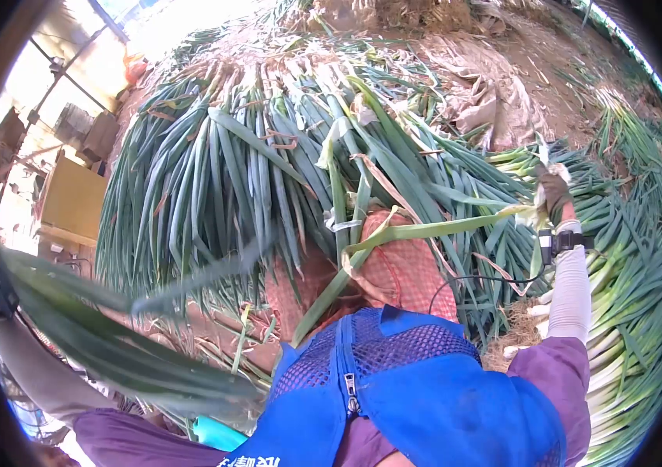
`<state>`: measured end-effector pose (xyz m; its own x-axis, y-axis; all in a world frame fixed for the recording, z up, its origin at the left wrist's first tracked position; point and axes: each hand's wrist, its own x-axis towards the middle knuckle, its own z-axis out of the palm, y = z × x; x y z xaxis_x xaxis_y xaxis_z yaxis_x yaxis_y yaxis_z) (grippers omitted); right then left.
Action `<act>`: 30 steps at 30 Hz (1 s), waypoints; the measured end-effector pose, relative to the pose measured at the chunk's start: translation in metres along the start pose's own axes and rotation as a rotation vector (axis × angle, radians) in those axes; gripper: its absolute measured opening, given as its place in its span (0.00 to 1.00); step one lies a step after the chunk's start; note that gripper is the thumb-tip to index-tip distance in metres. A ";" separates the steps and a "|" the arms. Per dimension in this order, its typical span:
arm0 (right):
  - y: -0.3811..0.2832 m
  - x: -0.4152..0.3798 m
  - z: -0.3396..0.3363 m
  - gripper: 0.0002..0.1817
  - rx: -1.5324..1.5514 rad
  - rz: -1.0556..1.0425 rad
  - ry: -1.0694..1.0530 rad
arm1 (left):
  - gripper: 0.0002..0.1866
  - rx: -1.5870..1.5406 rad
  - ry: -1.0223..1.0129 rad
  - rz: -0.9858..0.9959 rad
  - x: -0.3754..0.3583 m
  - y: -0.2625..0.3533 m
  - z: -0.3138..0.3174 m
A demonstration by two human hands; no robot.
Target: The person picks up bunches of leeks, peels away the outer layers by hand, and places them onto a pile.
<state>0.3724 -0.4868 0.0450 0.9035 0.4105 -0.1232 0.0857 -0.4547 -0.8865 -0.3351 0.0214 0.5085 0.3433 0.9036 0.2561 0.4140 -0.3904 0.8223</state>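
Leaf (440, 229) stretches from the gloved right hand (555, 194).

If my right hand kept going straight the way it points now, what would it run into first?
Probably the green onion leaves just past your right hand, with brown soil farther on. How far below the hand they lie is hard to tell here.

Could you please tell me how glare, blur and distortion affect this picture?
Head view: wide-angle curvature inside a dark rim; glare washes out the upper left; the green leaves at lower left are motion-blurred, while the vest zipper looks fairly crisp.
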 end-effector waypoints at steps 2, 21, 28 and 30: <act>0.002 0.008 0.043 0.25 0.041 -0.122 -0.071 | 0.19 0.093 -0.242 -0.050 0.012 0.011 0.012; -0.194 -0.093 0.216 0.18 0.406 -0.404 -0.432 | 0.22 -0.622 -1.126 -0.415 -0.110 -0.159 0.432; -0.201 -0.109 0.269 0.33 -0.005 -0.514 -0.457 | 0.29 -0.768 -0.891 -0.359 -0.133 -0.144 0.451; -0.213 -0.110 0.267 0.37 -0.391 -0.450 -0.435 | 0.29 -0.813 -0.904 -0.326 -0.138 -0.141 0.450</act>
<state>0.1430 -0.2239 0.1281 0.5044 0.8632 -0.0226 0.6260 -0.3835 -0.6790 -0.0616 -0.1279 0.1290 0.9097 0.3684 -0.1914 0.0600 0.3394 0.9387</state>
